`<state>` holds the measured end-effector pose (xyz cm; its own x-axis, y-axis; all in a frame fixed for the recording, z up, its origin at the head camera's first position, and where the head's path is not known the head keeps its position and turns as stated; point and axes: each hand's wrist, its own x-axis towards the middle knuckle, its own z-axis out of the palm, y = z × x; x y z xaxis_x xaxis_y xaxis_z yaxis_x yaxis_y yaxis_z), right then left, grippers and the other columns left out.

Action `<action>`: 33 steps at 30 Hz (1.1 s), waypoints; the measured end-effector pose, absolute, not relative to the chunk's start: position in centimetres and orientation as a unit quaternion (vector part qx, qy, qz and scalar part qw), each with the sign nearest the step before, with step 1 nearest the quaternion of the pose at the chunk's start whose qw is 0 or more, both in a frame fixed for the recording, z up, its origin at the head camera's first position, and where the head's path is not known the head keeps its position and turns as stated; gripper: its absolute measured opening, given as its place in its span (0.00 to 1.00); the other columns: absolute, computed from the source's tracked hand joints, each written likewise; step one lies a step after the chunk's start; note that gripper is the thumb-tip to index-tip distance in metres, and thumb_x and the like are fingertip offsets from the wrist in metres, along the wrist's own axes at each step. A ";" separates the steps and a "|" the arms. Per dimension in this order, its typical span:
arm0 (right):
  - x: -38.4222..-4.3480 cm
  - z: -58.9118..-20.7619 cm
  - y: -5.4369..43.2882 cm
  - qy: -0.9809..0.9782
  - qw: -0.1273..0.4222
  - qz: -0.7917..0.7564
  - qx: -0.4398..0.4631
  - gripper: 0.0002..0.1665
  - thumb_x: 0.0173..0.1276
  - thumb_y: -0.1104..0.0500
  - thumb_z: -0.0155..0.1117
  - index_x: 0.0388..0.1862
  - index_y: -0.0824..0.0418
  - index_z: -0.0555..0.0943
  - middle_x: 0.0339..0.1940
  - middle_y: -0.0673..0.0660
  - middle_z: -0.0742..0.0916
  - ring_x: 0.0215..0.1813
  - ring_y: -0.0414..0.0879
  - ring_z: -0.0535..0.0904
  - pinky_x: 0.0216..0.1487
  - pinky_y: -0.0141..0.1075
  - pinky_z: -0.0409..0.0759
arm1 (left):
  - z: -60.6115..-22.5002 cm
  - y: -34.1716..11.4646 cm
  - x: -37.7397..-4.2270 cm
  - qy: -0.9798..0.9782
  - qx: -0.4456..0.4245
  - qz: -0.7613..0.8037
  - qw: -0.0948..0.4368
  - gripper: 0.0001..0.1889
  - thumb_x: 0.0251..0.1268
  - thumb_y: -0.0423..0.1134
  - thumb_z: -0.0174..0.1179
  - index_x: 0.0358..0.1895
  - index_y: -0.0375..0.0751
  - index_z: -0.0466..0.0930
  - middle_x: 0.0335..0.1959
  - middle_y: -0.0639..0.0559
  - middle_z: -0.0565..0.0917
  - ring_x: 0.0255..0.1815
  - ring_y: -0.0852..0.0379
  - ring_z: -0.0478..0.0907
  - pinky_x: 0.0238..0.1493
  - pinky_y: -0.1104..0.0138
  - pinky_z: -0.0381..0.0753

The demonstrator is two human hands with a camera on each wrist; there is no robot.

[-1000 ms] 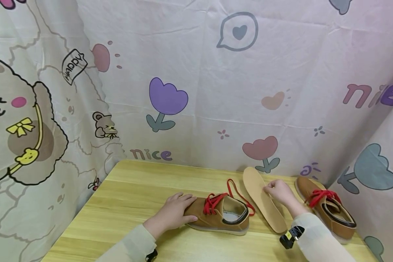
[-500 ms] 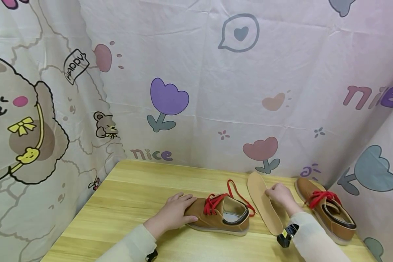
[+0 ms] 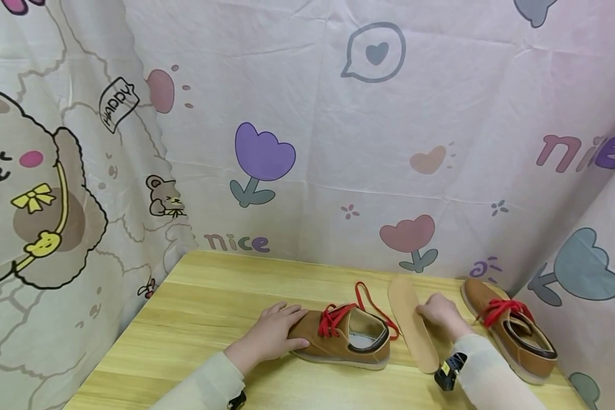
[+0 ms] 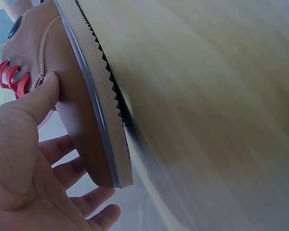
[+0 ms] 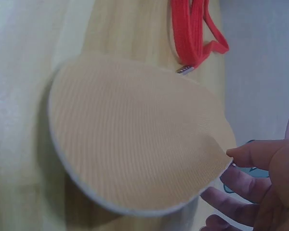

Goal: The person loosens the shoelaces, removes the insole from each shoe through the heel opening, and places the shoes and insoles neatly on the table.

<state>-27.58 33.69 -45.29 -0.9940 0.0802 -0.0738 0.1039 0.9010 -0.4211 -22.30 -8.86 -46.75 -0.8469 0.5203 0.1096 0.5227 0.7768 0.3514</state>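
My left hand (image 3: 273, 335) grips the toe of a brown lace-up shoe (image 3: 356, 356) with red laces, which sits sole down on the table. In the left wrist view the thumb lies near the laces of the shoe (image 4: 70, 106), with the fingers around the far side of the toe. To the right of the shoe, a tan insole (image 3: 414, 333) is pinched at its right edge by my right hand (image 3: 443, 314). Up close, thumb and forefinger hold the rim of the ribbed insole (image 5: 139, 139). A pale lining shows inside the shoe's opening.
A second brown shoe (image 3: 533, 356) with tied red laces stands at the table's right side. A loose red lace (image 3: 376, 307) loops behind the first shoe. The wooden table (image 3: 225, 285) meets a printed curtain (image 3: 328, 142) at the back.
The insole has come slightly nearer to me, its far end shifting right and its near end left, with my right hand holding its edge. My left hand and the shoe have stayed put.
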 end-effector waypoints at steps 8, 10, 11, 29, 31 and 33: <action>-27.1 -45.2 34.0 0.979 0.022 -0.196 0.045 0.21 0.59 0.55 0.62 0.09 0.54 0.67 0.12 0.50 0.71 0.20 0.47 0.69 0.26 0.37 0.68 | -46.9 -8.9 -22.4 -0.942 -0.276 -0.189 -0.001 0.38 0.65 0.61 0.63 0.73 0.45 0.70 0.71 0.45 0.72 0.72 0.33 0.63 0.69 0.39 0.60; -27.0 -45.0 34.1 0.979 0.024 -0.196 0.045 0.22 0.60 0.55 0.61 0.08 0.54 0.67 0.11 0.49 0.70 0.20 0.47 0.69 0.26 0.37 0.68 | -46.9 -8.9 -22.4 -0.943 -0.276 -0.188 0.001 0.38 0.65 0.61 0.63 0.73 0.45 0.70 0.71 0.45 0.72 0.72 0.33 0.63 0.69 0.39 0.60; -26.9 -44.8 34.1 0.980 0.024 -0.193 0.043 0.22 0.60 0.55 0.61 0.09 0.54 0.68 0.11 0.50 0.71 0.20 0.47 0.69 0.26 0.37 0.68 | -46.9 -8.9 -22.4 -0.943 -0.275 -0.187 0.002 0.38 0.65 0.61 0.63 0.73 0.45 0.70 0.71 0.45 0.72 0.72 0.33 0.63 0.69 0.39 0.61; -25.6 -41.2 32.8 0.982 0.016 -0.187 -0.006 0.17 0.67 0.52 0.63 0.25 0.63 0.87 0.25 0.53 0.86 0.26 0.46 0.72 0.28 0.39 0.71 | -46.8 -8.9 -22.4 -0.942 -0.277 -0.188 0.007 0.38 0.65 0.61 0.63 0.72 0.44 0.71 0.71 0.44 0.72 0.72 0.32 0.63 0.68 0.39 0.61; -25.2 -40.9 32.5 0.981 0.012 -0.192 -0.005 0.17 0.67 0.52 0.63 0.25 0.62 0.87 0.24 0.52 0.85 0.25 0.46 0.70 0.27 0.38 0.69 | -46.8 -8.8 -22.4 -0.942 -0.278 -0.188 0.008 0.38 0.64 0.61 0.63 0.72 0.44 0.71 0.71 0.44 0.72 0.72 0.32 0.63 0.68 0.38 0.61; -24.7 -40.7 32.1 0.980 0.007 -0.197 -0.006 0.17 0.68 0.52 0.63 0.23 0.60 0.86 0.21 0.51 0.82 0.24 0.45 0.69 0.25 0.38 0.68 | -46.8 -8.8 -22.3 -0.942 -0.279 -0.187 0.009 0.38 0.64 0.61 0.63 0.72 0.44 0.71 0.71 0.44 0.73 0.72 0.32 0.63 0.68 0.38 0.61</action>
<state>-24.70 32.10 -40.66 -0.9998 -0.0153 -0.0106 -0.0100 0.9220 -0.3871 -22.35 -8.81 -46.76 -0.8443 0.5219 0.1212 0.5285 0.7742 0.3482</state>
